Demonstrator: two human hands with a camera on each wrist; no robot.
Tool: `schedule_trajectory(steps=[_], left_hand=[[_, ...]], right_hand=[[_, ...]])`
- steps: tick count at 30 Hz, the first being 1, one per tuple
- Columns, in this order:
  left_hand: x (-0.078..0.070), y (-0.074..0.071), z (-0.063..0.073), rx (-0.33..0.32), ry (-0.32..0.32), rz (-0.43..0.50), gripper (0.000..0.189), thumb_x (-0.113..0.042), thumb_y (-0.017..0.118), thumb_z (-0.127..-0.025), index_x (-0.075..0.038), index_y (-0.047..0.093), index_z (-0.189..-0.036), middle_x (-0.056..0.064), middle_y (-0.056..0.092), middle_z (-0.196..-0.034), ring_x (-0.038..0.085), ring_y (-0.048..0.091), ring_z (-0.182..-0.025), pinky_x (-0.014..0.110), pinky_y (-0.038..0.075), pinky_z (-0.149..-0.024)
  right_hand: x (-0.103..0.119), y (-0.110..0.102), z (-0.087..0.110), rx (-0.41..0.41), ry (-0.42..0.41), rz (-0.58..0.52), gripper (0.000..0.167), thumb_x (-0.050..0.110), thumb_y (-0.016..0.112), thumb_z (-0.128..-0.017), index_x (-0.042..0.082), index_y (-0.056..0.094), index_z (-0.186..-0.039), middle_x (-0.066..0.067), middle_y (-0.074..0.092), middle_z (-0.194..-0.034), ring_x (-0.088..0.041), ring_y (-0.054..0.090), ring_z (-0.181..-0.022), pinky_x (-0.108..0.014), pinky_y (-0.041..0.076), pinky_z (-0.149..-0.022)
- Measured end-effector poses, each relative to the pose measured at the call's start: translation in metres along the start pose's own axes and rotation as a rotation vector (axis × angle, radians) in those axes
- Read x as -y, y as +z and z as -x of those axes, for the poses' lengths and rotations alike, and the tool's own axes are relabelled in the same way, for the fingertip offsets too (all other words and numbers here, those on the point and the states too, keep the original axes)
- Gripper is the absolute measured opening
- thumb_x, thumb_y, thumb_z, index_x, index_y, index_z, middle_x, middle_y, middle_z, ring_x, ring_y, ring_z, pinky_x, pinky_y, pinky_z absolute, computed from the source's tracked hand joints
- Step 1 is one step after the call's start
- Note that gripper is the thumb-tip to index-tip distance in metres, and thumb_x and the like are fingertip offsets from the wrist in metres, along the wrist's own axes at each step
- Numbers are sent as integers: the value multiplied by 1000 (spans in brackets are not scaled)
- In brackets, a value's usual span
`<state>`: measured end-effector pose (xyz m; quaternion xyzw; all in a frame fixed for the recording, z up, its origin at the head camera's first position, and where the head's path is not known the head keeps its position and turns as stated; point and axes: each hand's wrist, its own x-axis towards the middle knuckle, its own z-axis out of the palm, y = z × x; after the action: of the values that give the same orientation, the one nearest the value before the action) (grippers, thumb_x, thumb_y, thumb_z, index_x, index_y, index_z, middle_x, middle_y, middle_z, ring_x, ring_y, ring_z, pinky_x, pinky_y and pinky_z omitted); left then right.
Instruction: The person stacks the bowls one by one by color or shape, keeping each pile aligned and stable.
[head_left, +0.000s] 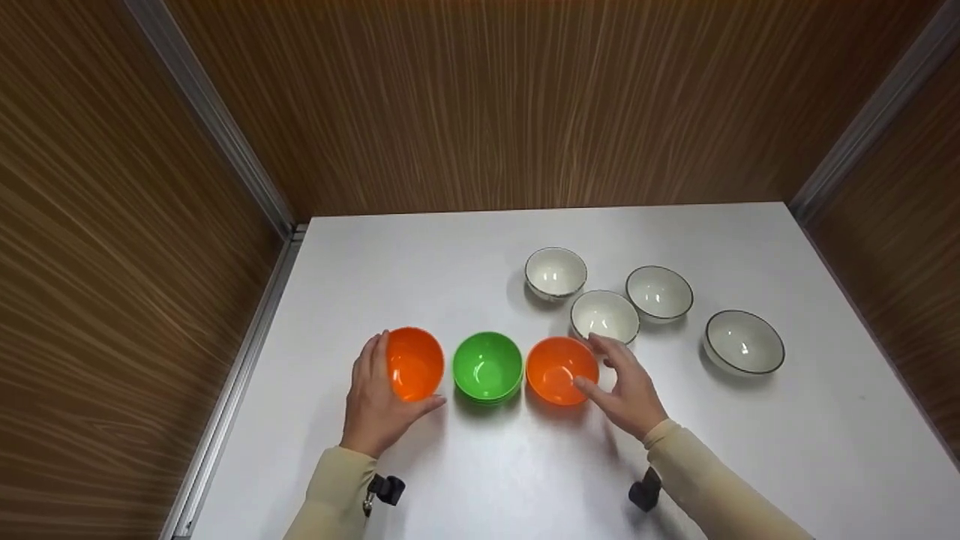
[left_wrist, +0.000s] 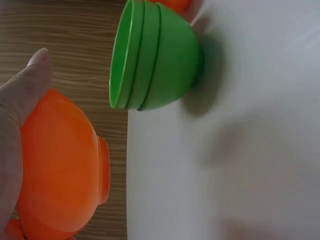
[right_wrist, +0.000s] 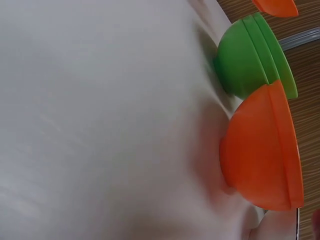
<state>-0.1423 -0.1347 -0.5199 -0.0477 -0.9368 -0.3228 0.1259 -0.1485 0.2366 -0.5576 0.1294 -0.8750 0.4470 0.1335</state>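
Note:
My left hand [head_left: 375,405] holds an orange bowl [head_left: 417,364] by its side, thumb and fingers spread round the rim. In the left wrist view the underside and foot ring of this orange bowl [left_wrist: 65,170] show, raised above the table. A stack of three green bowls [head_left: 487,367] stands upright to its right. Beyond that sits a second set of orange bowls [head_left: 559,371], nested, with a rim line visible on the orange stack [right_wrist: 262,150] in the right wrist view. My right hand [head_left: 626,390] is at its right rim, thumb and fingers apart, the thumb overlapping the bowl's inside.
Several white bowls with dark rims stand behind and to the right: one at the back [head_left: 555,274], one close behind the right hand [head_left: 606,316], another [head_left: 660,292] beside it, and one farther right [head_left: 744,343]. Wood-patterned walls [head_left: 487,105] border the white table [head_left: 405,262].

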Motion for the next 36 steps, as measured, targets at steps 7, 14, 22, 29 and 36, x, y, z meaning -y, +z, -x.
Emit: schedule_trajectory(steps=[7, 14, 22, 29, 36], left_hand=[[-28, -1, 0, -34, 154, -31, 124, -77, 72, -58, -6, 27, -150, 14, 31, -150, 29, 37, -132, 52, 49, -93], [-52, 6, 3, -23, 271, -20, 117, -71, 74, -62, -7, 30, -149, 12, 32, -150, 26, 39, -132, 46, 48, -95], [-74, 20, 5, 37, 349, 7, 117, -66, 79, -59, -10, 30, -149, 9, 30, -151, 24, 40, -130, 42, 49, -96], [-91, 32, 7, 80, 417, 41, 117, -70, 76, -60, -9, 29, -149, 10, 31, -151, 27, 40, -131, 43, 48, -97], [-104, 40, 7, 90, 476, 25, 117, -76, 69, -62, -8, 30, -148, 11, 32, -149, 26, 37, -132, 40, 49, -95]], right_hand=[[16, -6, -9, -14, -32, -39, 52, 13, 76, -83, 8, 56, -131, -5, 61, -120, -27, 60, -103, -46, 54, -84], [33, -6, -14, 4, -103, -106, 38, 9, 70, -88, 4, 61, -125, -13, 64, -117, -23, 62, -96, -36, 56, -77], [53, -4, -19, 6, -54, -216, 35, 4, 67, -89, 4, 62, -123, -6, 66, -114, -17, 62, -90, -30, 55, -73], [85, -8, -22, 34, -37, -289, 34, -1, 64, -90, -1, 60, -123, -7, 68, -108, -24, 63, -84, -34, 57, -71], [104, -14, -24, 67, -60, -286, 28, -1, 62, -90, -4, 61, -118, -14, 69, -106, -23, 64, -83, -31, 57, -72]])
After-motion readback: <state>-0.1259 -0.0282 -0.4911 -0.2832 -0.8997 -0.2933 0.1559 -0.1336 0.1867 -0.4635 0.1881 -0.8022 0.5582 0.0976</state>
